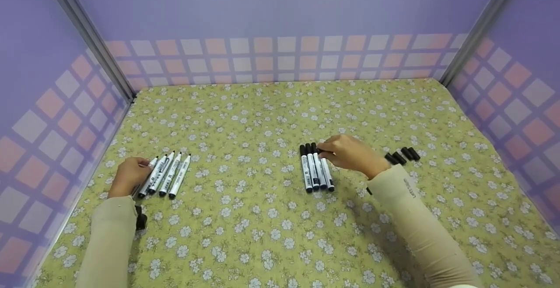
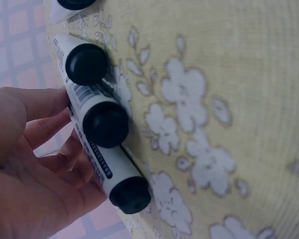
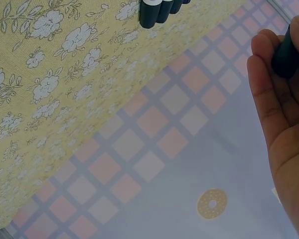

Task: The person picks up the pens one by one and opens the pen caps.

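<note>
Purple walls (image 1: 262,12) patterned with pink and white squares enclose a worktop (image 1: 245,235) spread in yellow floral cloth, where my pale sleeves (image 1: 109,240) reach in from the near side. The fingers of my left hand (image 1: 127,175) touch the leftmost of several uncapped markers (image 1: 171,173) fanned at the left; whether they grip it, I cannot tell. The fingers of my right hand (image 1: 351,154) pinch a black cap (image 3: 286,59) at the far end of the rightmost marker (image 1: 327,175) in a central row, its neighbours capped. Loose caps (image 1: 399,158) lie beside my right sleeve.
</note>
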A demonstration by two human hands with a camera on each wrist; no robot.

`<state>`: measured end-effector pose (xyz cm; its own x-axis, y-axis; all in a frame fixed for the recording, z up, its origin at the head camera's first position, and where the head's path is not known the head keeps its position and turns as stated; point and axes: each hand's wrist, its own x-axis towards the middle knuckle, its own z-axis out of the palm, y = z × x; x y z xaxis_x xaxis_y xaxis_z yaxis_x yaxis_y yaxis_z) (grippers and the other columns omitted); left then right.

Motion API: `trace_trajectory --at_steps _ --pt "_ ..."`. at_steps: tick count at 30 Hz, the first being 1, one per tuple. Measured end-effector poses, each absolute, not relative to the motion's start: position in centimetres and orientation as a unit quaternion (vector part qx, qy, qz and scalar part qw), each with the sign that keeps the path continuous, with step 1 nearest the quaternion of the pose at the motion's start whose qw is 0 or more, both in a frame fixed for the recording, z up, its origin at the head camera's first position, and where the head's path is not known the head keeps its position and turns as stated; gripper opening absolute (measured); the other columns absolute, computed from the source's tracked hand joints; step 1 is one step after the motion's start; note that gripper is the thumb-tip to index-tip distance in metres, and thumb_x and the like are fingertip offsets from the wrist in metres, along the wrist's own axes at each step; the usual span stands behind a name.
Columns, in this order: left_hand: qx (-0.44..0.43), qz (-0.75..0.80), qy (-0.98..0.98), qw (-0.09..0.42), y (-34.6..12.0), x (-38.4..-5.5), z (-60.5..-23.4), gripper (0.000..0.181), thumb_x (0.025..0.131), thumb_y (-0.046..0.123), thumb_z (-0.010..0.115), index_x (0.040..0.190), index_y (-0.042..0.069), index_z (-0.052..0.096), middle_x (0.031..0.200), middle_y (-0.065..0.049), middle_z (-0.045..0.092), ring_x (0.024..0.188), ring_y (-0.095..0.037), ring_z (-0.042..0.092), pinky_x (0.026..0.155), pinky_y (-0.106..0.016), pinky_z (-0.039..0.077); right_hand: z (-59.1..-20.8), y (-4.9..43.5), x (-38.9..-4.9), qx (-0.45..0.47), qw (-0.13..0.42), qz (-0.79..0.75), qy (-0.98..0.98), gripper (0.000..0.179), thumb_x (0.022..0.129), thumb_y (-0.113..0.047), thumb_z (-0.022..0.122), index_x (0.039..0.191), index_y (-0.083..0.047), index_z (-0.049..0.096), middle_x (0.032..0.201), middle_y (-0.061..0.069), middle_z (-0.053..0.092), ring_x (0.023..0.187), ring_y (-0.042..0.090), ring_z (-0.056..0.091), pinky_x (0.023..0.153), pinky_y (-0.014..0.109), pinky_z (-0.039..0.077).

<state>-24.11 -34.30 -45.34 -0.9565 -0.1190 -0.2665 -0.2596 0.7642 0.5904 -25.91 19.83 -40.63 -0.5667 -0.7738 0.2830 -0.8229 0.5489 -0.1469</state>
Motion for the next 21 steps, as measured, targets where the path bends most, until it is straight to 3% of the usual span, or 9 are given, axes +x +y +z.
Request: trace_trajectory --at_steps 15,17,21 --pt "-0.108 0.346 0.925 0.114 -34.48 -23.83 -45.27 0.050 0.100 0.020 0.043 0.137 -0.014 0.041 0.135 -0.039 0.041 0.115 -0.048 0.050 0.085 -0.050 0.048 -40.53 19.89 -25.64 0.443 0.070 0.145 -0.882 0.024 0.093 -0.011 0.063 0.112 0.002 0.070 0.097 0.017 0.073 0.077 0.020 0.071 0.068 0.026 0.057" --pt "-0.106 0.351 0.924 0.109 -34.52 -23.72 -45.25 0.050 0.100 0.021 0.043 0.137 -0.013 0.041 0.135 -0.039 0.041 0.112 -0.045 0.052 0.082 -0.047 0.048 -40.54 19.89 -25.63 0.440 0.066 0.146 -0.884 0.025 0.093 -0.011 0.063 0.113 0.002 0.070 0.097 0.017 0.073 0.077 0.020 0.071 0.068 0.026 0.057" --pt "-0.106 0.355 0.924 0.097 -34.47 -23.60 -45.25 0.050 0.099 0.019 0.041 0.138 -0.012 0.041 0.134 -0.037 0.043 0.086 -0.029 0.056 0.068 -0.036 0.046 -40.57 19.91 -25.65 0.436 0.063 0.147 -0.885 0.025 0.093 -0.012 0.063 0.113 0.002 0.069 0.097 0.016 0.073 0.077 0.020 0.071 0.068 0.026 0.057"
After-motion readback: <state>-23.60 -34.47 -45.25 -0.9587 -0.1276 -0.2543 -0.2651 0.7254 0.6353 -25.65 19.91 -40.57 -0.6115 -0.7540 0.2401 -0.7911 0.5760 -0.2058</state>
